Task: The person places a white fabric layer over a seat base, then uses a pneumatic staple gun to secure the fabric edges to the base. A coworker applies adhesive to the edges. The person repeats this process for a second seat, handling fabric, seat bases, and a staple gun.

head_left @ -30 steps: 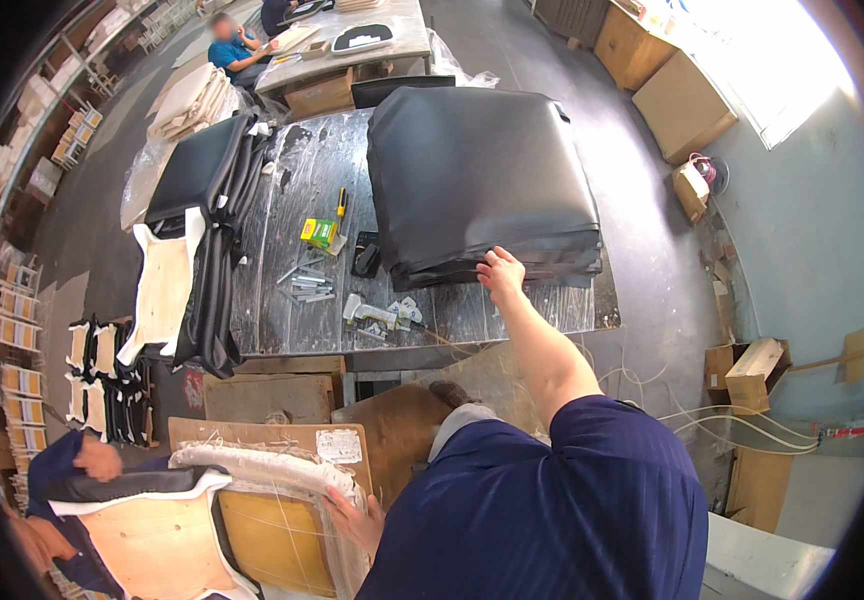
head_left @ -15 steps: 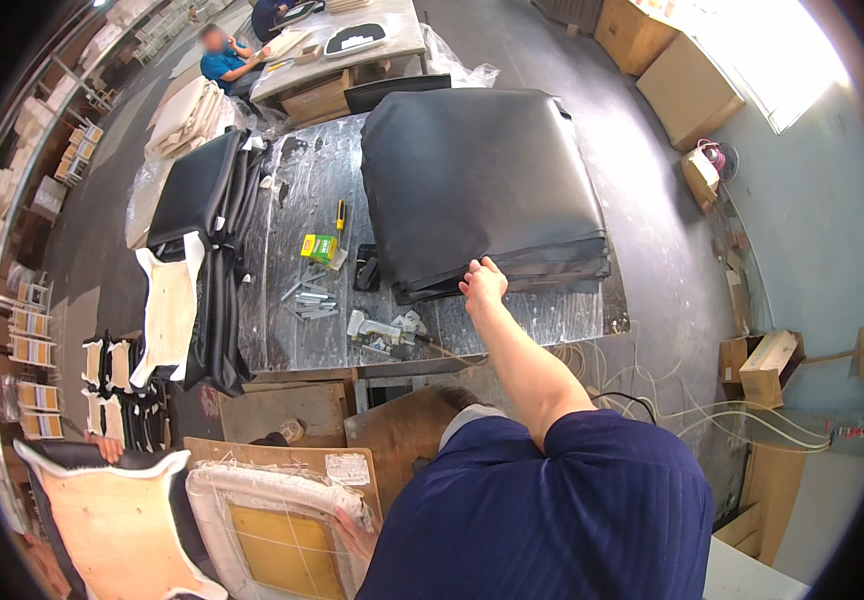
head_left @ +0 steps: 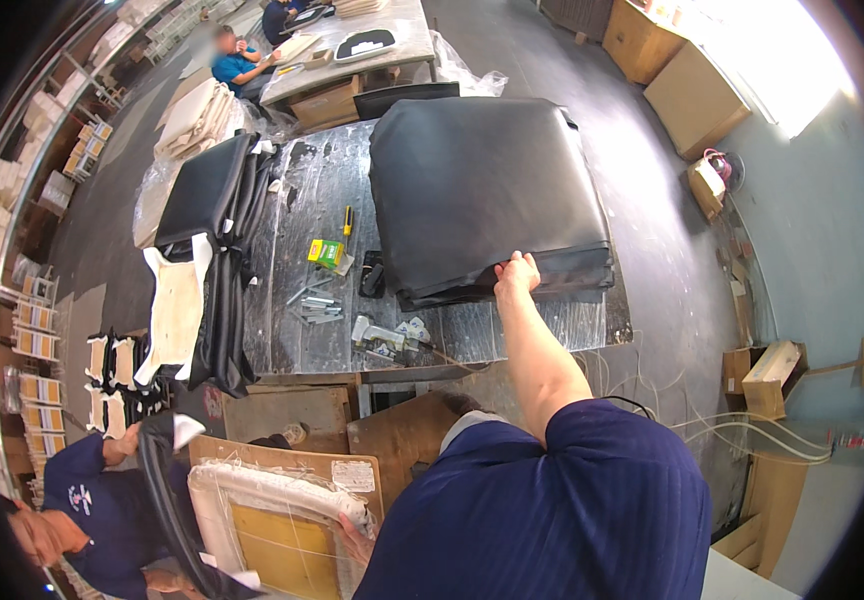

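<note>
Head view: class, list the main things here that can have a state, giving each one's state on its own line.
Black sheet stack: piled, lying flat
Right hand: at stack's front edge
Left hand: touching pale padded piece
Pale padded piece: strung across
Metal strips: loose, scattered
Yellow-handled tool: lying down
Wood-backed piece: wood side up

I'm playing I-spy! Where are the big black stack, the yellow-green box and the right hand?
Black stack (head_left: pixel 482 190): head view, middle of its top.
Yellow-green box (head_left: pixel 326 253): head view, middle of its visible surface.
Right hand (head_left: pixel 518 273): head view, back of the hand.
</note>
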`<action>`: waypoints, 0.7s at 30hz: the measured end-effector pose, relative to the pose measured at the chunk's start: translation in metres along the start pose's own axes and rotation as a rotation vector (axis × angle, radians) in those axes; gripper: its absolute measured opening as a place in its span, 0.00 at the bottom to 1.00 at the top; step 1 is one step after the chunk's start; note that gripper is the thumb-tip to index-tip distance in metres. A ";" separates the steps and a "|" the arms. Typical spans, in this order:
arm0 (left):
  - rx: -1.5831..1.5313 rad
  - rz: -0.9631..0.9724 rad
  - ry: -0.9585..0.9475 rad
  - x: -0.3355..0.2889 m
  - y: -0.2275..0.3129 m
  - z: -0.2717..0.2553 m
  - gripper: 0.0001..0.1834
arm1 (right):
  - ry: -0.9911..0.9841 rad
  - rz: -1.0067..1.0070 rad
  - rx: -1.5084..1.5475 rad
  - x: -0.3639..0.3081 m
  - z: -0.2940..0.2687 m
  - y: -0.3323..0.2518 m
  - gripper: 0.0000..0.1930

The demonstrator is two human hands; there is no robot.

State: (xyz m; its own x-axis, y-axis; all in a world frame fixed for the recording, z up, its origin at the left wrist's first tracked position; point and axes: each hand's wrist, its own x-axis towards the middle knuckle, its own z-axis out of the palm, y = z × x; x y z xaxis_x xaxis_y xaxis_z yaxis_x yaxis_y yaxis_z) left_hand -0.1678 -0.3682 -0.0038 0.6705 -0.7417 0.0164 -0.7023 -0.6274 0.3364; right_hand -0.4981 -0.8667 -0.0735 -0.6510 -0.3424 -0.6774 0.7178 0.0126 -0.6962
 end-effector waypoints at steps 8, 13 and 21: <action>-0.195 -0.163 -0.025 0.013 0.000 -0.010 0.42 | -0.099 0.032 0.038 0.031 -0.005 -0.030 0.10; -0.087 -0.406 0.105 0.020 0.009 0.001 0.43 | -0.157 -0.064 -0.157 0.020 -0.001 -0.018 0.19; 0.016 -0.381 0.277 0.009 0.017 0.012 0.43 | 0.007 -0.042 -0.341 0.043 0.003 -0.027 0.11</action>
State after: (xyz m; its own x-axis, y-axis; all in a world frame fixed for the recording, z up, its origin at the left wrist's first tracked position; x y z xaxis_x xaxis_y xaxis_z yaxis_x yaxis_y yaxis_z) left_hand -0.1759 -0.3884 -0.0092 0.9185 -0.3677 0.1458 -0.3955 -0.8480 0.3528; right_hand -0.5445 -0.8847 -0.0831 -0.6805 -0.3428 -0.6476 0.5675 0.3125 -0.7618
